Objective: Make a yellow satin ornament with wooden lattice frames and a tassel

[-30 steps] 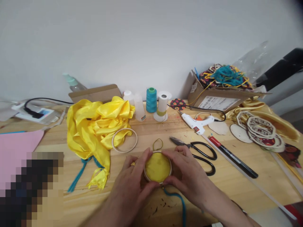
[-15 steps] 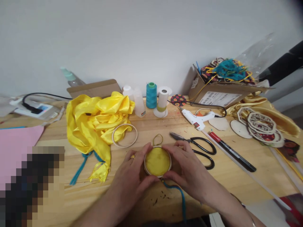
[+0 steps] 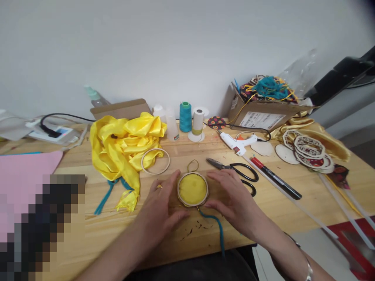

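Observation:
A small round hoop covered in yellow cloth (image 3: 192, 189) lies flat on the wooden table between my hands. A thin olive cord loop sticks out of its far edge, and a teal tassel cord (image 3: 220, 230) trails from its near edge toward me. My left hand (image 3: 159, 203) is at the hoop's left with fingers apart, holding nothing. On the other side, my right hand (image 3: 230, 195) curves with thumb and fingers spread, close to the rim. Black-handled scissors (image 3: 241, 171) lie just beyond my right hand. A bare wooden ring (image 3: 142, 166) rests partly on yellow satin fabric (image 3: 117, 144).
Behind stand a teal thread cone (image 3: 185, 118), a white spool (image 3: 198, 123) and a translucent bottle (image 3: 172, 125). To the right are a glue gun (image 3: 237, 143), a marker (image 3: 275, 177), patterned wooden cutouts (image 3: 309, 146) and a filled cardboard box (image 3: 263, 115). Pink sheet (image 3: 29, 168) lies left.
Both hands have let go of the yellow hoop and moved slightly apart from it. The hoop now lies on the table, and the camera view has shifted a little.

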A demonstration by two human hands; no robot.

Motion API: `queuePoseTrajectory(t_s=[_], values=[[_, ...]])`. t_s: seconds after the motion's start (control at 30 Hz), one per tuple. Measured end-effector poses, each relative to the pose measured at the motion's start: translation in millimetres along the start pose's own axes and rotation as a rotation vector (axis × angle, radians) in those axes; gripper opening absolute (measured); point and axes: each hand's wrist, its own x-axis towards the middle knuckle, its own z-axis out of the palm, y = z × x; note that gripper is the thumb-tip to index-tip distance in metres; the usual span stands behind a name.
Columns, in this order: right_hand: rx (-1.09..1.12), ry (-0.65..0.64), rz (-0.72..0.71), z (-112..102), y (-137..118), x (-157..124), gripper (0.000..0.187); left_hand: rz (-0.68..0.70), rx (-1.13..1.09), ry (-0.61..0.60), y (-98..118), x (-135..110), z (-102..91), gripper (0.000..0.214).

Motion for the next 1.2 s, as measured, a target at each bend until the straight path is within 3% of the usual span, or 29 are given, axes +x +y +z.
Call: queuePoseTrajectory(t_s=[0.37,0.63,0.83,1.2], values=[[-0.014,-0.006,0.160,7.5,-1.1,-5.7,0.050,0.038,0.079,0.055,3.4,0.6,11.8,0.076],[0.034,-0.056,0.052,4.1,-4.9,9.7,0.059,0.032,0.067,0.032,0.9,1.7,10.8,0.079],[0.056,-0.136,0.080,8.3,-3.5,16.8,0.058,0.065,0.048,0.067,-4.3,3.3,13.6,0.074],[0.057,-0.148,0.047,8.3,-0.2,18.3,0.055,0.049,0.098,0.086,-4.9,5.0,17.8,0.067]])
